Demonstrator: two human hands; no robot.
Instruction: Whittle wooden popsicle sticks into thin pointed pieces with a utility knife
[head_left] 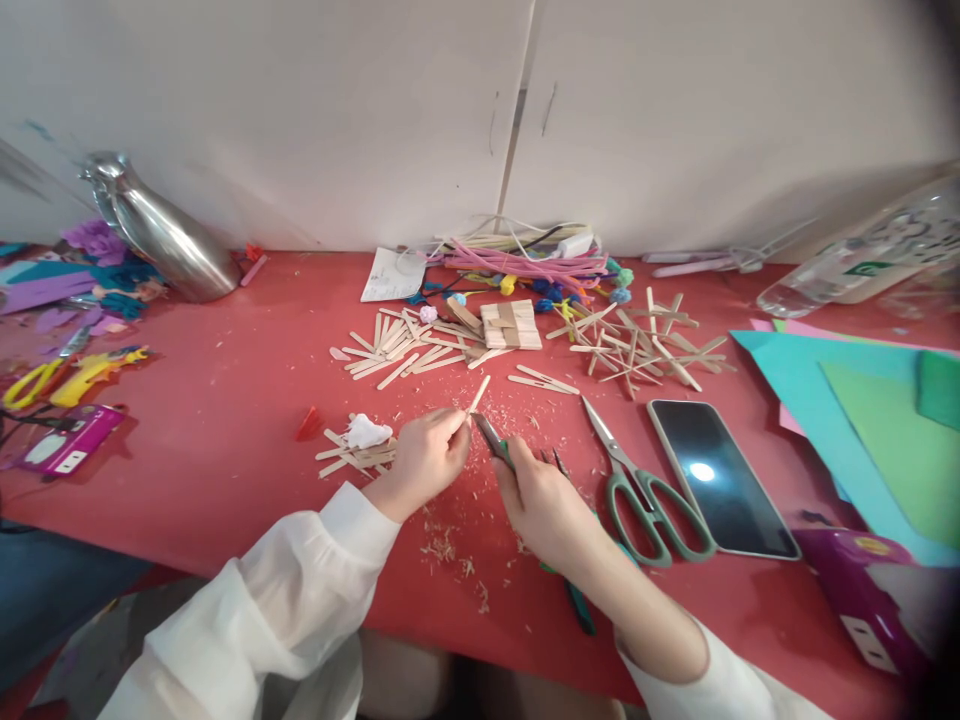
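Note:
A wooden craft stick (pixel 481 393) is pinched in my left hand (pixel 429 448), its free end pointing up and away from me. My right hand (pixel 541 497) is closed around a green-handled cutting tool (pixel 490 436), whose grey metal end lies close to the stick. Whether the two touch, and the tool's exact kind, I cannot tell. Wood shavings (pixel 442 545) are scattered under and around both hands. Beside my left hand, more craft sticks (pixel 337 462) lie under a crumpled white piece (pixel 367 431). Partly hidden beneath my right forearm is another green-handled tool (pixel 579 605).
Large green-handled scissors (pixel 649 505) and a phone (pixel 724 480) lie to the right. Loose sticks (pixel 397 345), a stick bundle (pixel 512 327) and pink pipe cleaners (pixel 525 262) occupy the back. A steel jug (pixel 169 235) stands left; a plastic bottle (pixel 832 270) and coloured sheets (pixel 862 420) are right.

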